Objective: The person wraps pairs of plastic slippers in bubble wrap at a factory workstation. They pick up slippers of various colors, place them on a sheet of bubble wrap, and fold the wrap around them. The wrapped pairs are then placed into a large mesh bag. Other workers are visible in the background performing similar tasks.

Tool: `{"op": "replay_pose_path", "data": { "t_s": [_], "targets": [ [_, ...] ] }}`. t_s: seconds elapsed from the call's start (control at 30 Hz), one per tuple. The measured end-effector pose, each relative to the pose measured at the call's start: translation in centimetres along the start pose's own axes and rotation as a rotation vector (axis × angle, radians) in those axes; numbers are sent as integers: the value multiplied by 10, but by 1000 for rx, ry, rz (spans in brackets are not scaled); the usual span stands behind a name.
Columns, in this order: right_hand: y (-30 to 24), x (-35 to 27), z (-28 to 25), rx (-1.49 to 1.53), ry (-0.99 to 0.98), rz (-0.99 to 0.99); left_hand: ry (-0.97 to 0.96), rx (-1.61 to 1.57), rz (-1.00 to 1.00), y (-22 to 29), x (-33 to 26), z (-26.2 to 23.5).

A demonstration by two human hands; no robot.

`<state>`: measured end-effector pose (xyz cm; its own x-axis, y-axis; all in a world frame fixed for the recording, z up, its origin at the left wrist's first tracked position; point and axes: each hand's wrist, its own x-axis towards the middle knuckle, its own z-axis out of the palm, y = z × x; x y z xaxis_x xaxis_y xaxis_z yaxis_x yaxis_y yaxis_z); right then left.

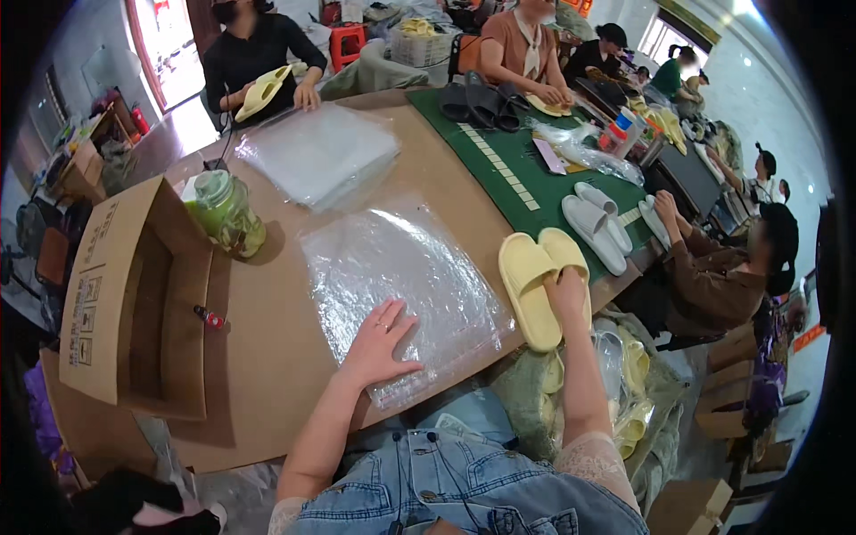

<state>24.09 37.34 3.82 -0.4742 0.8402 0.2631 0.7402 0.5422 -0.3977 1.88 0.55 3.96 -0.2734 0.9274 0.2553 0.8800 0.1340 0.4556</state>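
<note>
My left hand (pixel 376 346) lies flat, fingers spread, on a stack of clear plastic bags (pixel 392 259) at the near edge of the cardboard-covered table. A ring shows on one finger. At the table's right edge, my right hand (pixel 565 292) is closed on a pair of pale yellow slippers (pixel 528 303), gripping near the straps of the two side by side. Its fingertips are partly hidden by the slippers. Beyond the first bags lies a second stack of clear bags (pixel 312 152).
An open cardboard box (pixel 89 312) stands at left, beside a green-tinted jar (pixel 234 218) and a small red bottle (pixel 210 316). White slippers (pixel 596 227) and black slippers (pixel 481 100) rest on the green mat (pixel 499 174). A sack of yellow slippers (pixel 522 383) sits below right. Co-workers surround the tables.
</note>
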Motion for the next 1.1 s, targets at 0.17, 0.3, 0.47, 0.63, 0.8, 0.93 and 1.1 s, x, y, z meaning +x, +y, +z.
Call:
{"op": "replay_pose_path", "data": {
  "t_s": [0.17,0.3,0.47,0.63,0.8,0.93,1.1],
  "targets": [
    [-6,-37,-16,35,12,55,-41,38,-177,-1,-8,-11],
    [20,-57,-11,176,73,64,-66,28,-211,-6,-11,-6],
    [8,-82,-27,412,81,-27,55,5,-121,-11,-13,5],
    [-33,-96,-39,555,-41,-117,92,21,-107,-11,-9,10],
    [-94,-114,-50,620,-40,-304,166,35,-97,-15,-7,17],
    [-112,-126,-55,432,-163,-319,259,8,-117,-17,-2,24],
    [-113,-137,-61,566,-347,-276,307,-118,-187,-17,3,28]
  ]
}}
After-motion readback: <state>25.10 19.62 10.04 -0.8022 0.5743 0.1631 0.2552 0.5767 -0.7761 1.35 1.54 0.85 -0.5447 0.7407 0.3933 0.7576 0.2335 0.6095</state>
